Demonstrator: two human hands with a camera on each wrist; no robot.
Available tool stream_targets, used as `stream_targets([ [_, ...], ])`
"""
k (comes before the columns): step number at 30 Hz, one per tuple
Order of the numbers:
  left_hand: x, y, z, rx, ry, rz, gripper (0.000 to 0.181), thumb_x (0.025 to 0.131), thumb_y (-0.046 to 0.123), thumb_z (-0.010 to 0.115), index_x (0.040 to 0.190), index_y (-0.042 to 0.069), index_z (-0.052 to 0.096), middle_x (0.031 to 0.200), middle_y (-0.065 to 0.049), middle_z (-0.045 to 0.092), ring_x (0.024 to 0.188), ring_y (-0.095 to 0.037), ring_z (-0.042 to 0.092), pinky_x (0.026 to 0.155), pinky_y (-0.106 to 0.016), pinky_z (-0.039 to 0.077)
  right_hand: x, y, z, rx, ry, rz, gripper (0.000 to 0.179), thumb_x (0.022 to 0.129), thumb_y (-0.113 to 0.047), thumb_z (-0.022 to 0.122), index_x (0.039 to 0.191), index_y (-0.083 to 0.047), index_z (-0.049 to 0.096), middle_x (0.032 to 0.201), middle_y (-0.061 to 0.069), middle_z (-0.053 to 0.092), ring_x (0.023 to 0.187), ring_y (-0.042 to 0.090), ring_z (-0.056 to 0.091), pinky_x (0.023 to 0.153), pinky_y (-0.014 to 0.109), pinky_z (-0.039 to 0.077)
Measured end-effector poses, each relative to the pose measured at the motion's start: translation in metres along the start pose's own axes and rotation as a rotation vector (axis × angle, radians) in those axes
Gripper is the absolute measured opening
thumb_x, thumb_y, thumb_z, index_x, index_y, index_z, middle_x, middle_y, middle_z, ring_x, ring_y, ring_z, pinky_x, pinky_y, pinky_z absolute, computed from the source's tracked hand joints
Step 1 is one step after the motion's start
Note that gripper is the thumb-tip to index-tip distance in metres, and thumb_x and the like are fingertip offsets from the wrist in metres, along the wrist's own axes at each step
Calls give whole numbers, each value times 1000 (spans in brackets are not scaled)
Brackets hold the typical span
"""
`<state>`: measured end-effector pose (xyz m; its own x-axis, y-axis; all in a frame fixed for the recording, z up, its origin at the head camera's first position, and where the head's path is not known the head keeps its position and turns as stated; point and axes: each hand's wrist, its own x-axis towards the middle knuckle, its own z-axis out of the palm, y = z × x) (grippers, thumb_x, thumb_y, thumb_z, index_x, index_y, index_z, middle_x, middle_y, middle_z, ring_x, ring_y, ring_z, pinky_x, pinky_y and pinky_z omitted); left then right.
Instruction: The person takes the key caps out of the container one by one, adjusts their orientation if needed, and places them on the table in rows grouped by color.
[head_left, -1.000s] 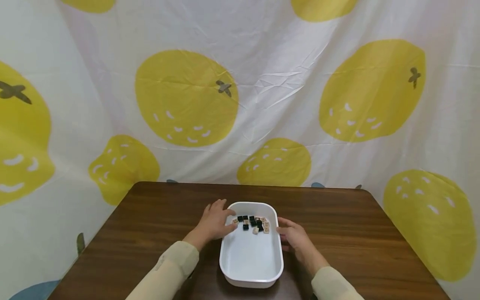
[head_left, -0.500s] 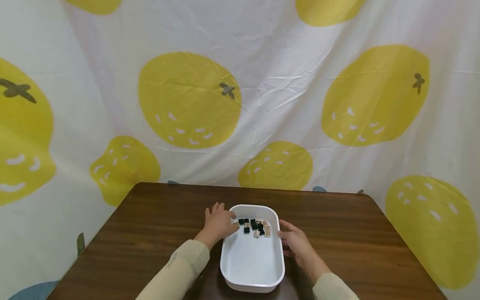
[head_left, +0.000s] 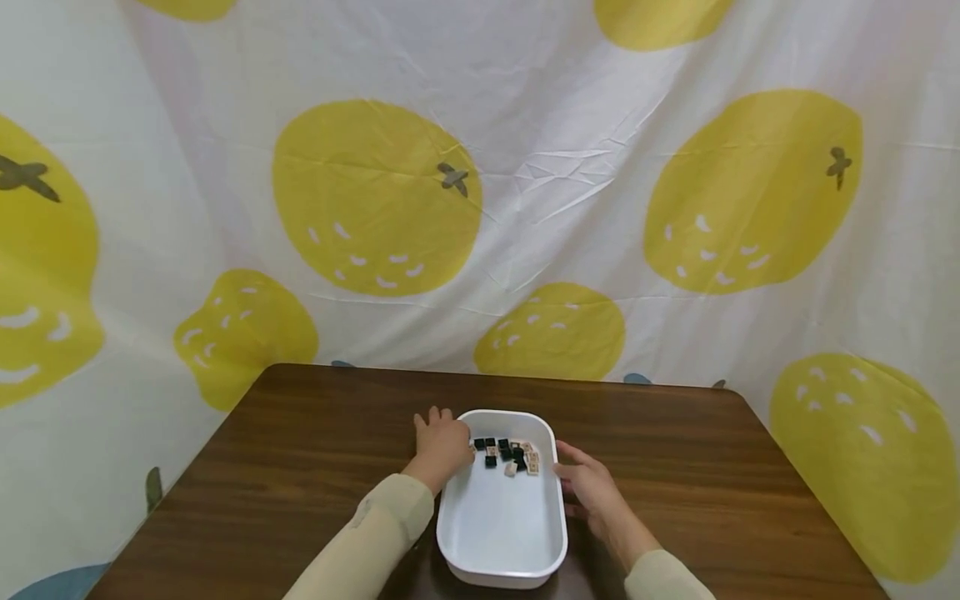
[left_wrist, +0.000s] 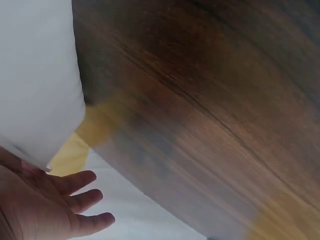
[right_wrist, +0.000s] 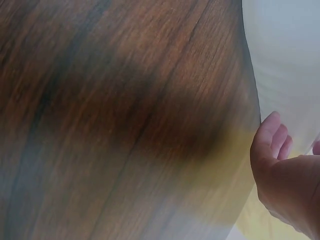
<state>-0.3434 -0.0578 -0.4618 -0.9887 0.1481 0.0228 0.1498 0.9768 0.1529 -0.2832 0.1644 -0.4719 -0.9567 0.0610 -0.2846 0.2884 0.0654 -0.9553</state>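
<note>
A white, deep tray [head_left: 501, 533] stands on the table, holding several small black square pieces [head_left: 491, 462] and beige pieces [head_left: 532, 463] toward its far end. My left hand [head_left: 444, 446] reaches over the tray's left rim, thumb and forefinger by a beige piece; whether they pinch it is hidden. Outside the wall, its other fingers [left_wrist: 85, 200] stick out straight in the left wrist view. On the opposite side, my right hand [head_left: 596, 487] rests against the tray's outer wall, thumb near the rim. Its fingertips [right_wrist: 274, 120] touch that wall in the right wrist view.
The dark brown wooden table [head_left: 697, 467] extends to both sides of the tray. Behind its far edge hangs a white cloth [head_left: 555, 183] printed with yellow fruit.
My left hand has moved right and farther over the left rim, its thumb and forefinger drawing in at the beige piece. The right hand stays against the tray.
</note>
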Motion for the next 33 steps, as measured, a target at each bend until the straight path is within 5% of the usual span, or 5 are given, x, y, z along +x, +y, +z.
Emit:
stream_targets([
  [7, 6, 1, 9, 92, 16, 17, 19, 84, 32, 78, 92, 15, 77, 120, -17, 60, 126, -41, 43, 106, -65, 27, -2, 0, 1, 14, -1, -9, 50, 97, -12, 53, 146, -5, 46, 119, 22, 64, 94, 27, 66, 69, 41, 53],
  [17, 6, 3, 10, 103, 29, 20, 25, 83, 33, 78, 95, 10, 75, 117, -16, 60, 123, -40, 46, 106, -65, 28, -1, 1, 0, 21, -1, -19, 50, 98, -13, 54, 146, -4, 46, 118, 22, 65, 94, 27, 66, 69, 42, 53],
  [25, 7, 2, 11, 12, 5, 16, 17, 83, 30, 79, 83, 15, 74, 108, -12, 60, 118, -37, 47, 105, -64, 28, -2, 1, 1, 10, -1, -28, 49, 98, -13, 53, 146, -3, 45, 122, 24, 62, 97, 29, 66, 71, 43, 53],
  [33, 2, 0, 7, -106, 70, 59, 15, 82, 31, 80, 86, 17, 77, 112, -10, 60, 123, -36, 45, 107, -63, 27, -2, 2, 1, 9, 9, -43, 49, 98, -12, 52, 145, -2, 46, 122, 25, 63, 98, 31, 66, 72, 44, 53],
])
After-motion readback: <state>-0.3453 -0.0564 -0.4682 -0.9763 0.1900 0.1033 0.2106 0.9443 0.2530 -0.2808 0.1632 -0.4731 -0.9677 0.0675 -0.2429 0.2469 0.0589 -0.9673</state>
